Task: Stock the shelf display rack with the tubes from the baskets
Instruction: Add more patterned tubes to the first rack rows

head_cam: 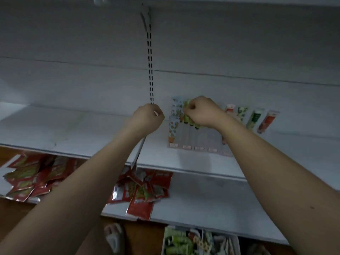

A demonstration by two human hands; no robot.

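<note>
A clear display rack [200,142] stands on the white shelf [92,129], right of the slotted upright. My right hand [202,112] grips several green tubes [189,118] over the rack's back rows. Pale tubes with an orange pattern [174,122] fill the rack's left column. My left hand [150,116] is a fist just left of the rack; a small white sliver shows at its knuckles, and I cannot tell what it is. More tubes [253,118] lean against the back wall to the right. At the bottom edge, a white basket [237,240] holds green tubes.
Red sachets [141,190] lie in heaps on the lower shelf, with another heap [27,179] at the left. A shelf bracket [139,153] runs down under my left wrist. A foot in a light sandal [114,236] stands on the wooden floor.
</note>
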